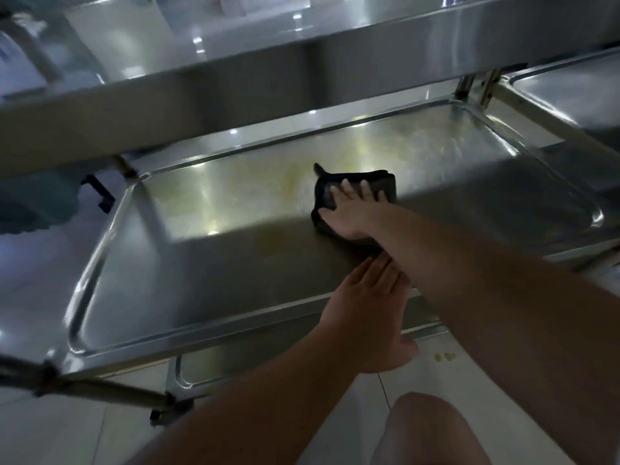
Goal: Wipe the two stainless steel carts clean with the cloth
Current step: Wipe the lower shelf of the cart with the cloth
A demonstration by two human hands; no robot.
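A: Which step rn?

B: Mid-wipe on the middle shelf [201,270] of the near cart [110,350]. Right hand [349,213] lies flat on the dark cloth [372,182], fingers [349,187] straight and spread, pressing it down, not curled round it. Cloth sits approx. shelf centre, a bit toward 1 o'clock.

A: Left hand?

B: Left hand [365,317] braces on the shelf's front rim at 5 o'clock, fingers straight on the steel, holding nothing.

A: What's left?

B: Yellowish smears [295,182] just beside the cloth at 9 o'clock, more streaks toward the far corner at 1 o'clock. Imo next move needs firm flat strokes over those. The second cart [570,92], at 2 o'clock, looks untouched, so task prob. under half done.
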